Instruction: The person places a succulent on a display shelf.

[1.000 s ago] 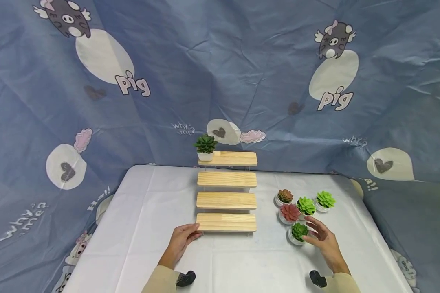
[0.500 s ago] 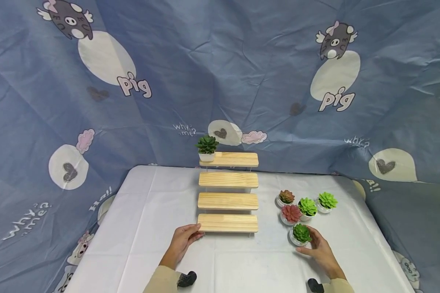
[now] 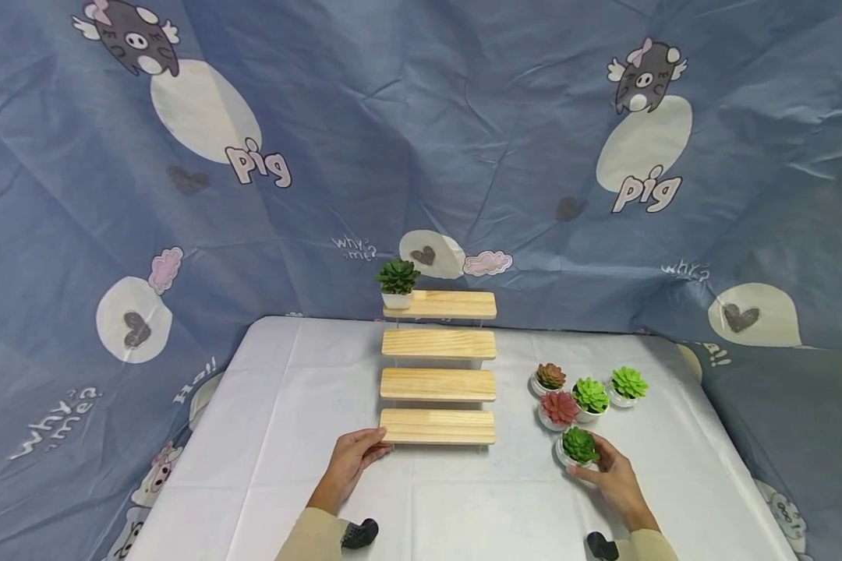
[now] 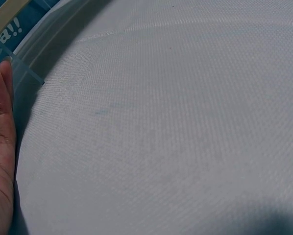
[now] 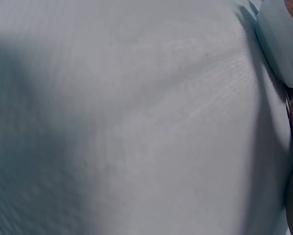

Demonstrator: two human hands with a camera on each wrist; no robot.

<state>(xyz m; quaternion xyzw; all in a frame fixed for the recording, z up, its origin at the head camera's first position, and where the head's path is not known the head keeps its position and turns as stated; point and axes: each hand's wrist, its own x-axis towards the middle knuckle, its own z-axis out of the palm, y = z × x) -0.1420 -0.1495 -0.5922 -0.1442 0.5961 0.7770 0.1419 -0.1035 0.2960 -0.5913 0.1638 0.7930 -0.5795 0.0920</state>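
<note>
A wooden four-step display shelf (image 3: 438, 426) stands mid-table on clear supports. My left hand (image 3: 351, 466) holds its lowest board at the front left corner, thumb on top and fingers beneath; the left wrist view shows those fingers (image 4: 3, 112) beside a clear support. To the right, my right hand (image 3: 616, 477) grips a dark green potted succulent (image 3: 578, 445) by its white pot, thumb in front and fingers behind. In the right wrist view only part of the white pot (image 5: 279, 44) shows at the edge. Another dark green succulent (image 3: 398, 278) sits at the left of the top board.
Behind the right hand stand a red succulent (image 3: 559, 407), a brown one (image 3: 550, 376) and two light green ones (image 3: 590, 396), (image 3: 629, 382) in white pots. A white cloth (image 3: 309, 374) covers the table. Blue patterned fabric (image 3: 365, 140) hangs behind and at the sides.
My right hand has moved from above and right of the near green succulent down around its pot, and its thumb has closed in on it. My left hand has stayed on the shelf corner.
</note>
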